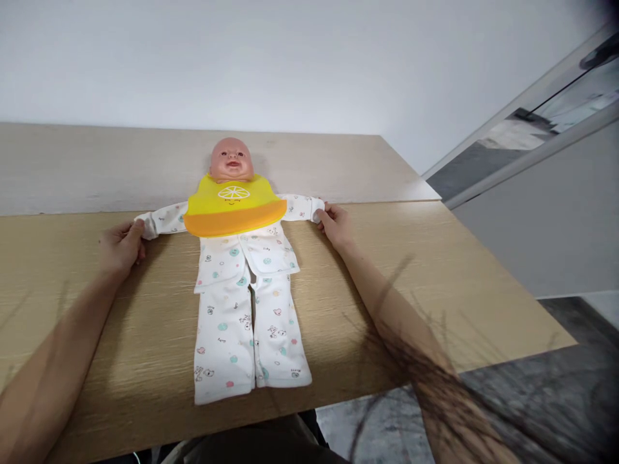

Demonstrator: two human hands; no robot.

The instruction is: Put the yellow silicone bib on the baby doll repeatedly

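A baby doll lies face up on the table, its head toward the wall. Around its neck is a yellow bib with an orange pocket along the bottom and a citrus-slice print. Beneath the bib shows a white patterned baby jacket, its front edges parted at the hem. Matching baby pants stretch toward me. My left hand pinches the cuff of the sleeve at image left. The opposite sleeve's cuff is pinched in my right hand. Both sleeves are spread outward.
The wooden table meets a paler board at the back, against a white wall. Its right edge slants toward the grey floor. Dark blurred hair strands cross the lower right.
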